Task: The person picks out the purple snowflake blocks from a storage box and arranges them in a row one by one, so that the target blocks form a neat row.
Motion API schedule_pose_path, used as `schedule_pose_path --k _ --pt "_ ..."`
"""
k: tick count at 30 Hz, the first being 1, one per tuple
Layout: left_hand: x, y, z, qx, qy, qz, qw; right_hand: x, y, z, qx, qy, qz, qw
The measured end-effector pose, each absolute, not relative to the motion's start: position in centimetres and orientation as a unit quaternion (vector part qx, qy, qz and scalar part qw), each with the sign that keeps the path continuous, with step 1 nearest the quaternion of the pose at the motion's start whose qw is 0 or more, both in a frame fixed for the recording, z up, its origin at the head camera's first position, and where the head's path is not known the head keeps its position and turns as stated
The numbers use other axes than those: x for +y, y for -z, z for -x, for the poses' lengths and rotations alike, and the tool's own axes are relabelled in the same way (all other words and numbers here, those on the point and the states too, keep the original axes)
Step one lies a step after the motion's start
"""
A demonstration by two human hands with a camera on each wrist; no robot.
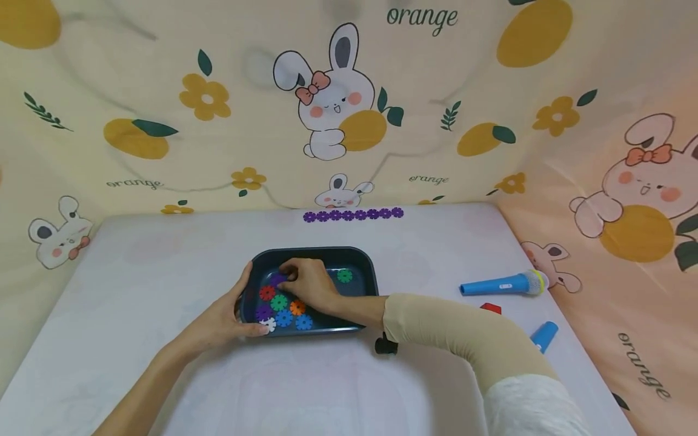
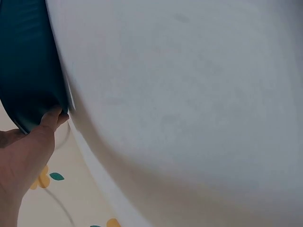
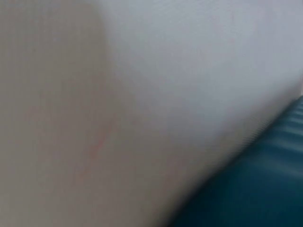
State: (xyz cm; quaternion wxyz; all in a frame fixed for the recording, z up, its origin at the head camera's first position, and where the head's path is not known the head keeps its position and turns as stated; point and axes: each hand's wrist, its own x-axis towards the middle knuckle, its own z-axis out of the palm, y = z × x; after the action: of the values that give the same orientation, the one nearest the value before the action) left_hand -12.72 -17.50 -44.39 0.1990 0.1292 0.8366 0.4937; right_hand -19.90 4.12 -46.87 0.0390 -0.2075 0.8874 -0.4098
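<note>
A dark blue tray stands mid-table with several snowflake-shaped plastic discs in it, mostly toward its left end. Among them are a red disc, a green disc, an orange disc and a white disc. My left hand grips the tray's left end, thumb over the near rim; the left wrist view shows its fingers at the tray's wall. Reaching into the tray, my right hand pinches a purple snowflake disc, partly hidden by the fingertips.
A row of several purple snowflake discs lies along the table's back edge. On the right lie a blue toy microphone, a red piece and another blue object, partly behind the right sleeve.
</note>
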Motion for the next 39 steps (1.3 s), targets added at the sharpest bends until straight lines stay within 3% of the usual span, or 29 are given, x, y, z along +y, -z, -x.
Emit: schedule_pose_path --k 11,21,39 --pt "-17.6 44.5 12.7 0.841 -0.487 -0.13 0.198 3.4 47.5 19.4 0.902 0.389 0.188 0.022" --pt "-17.6 44.6 12.7 0.824 -0.512 -0.131 0.203 3.5 47.5 19.2 0.897 0.378 0.23 0.014" --pt "-17.6 44.6 12.7 0.829 -0.507 -0.13 0.197 6.7 43.7 20.7 0.849 0.473 0.221 0.08"
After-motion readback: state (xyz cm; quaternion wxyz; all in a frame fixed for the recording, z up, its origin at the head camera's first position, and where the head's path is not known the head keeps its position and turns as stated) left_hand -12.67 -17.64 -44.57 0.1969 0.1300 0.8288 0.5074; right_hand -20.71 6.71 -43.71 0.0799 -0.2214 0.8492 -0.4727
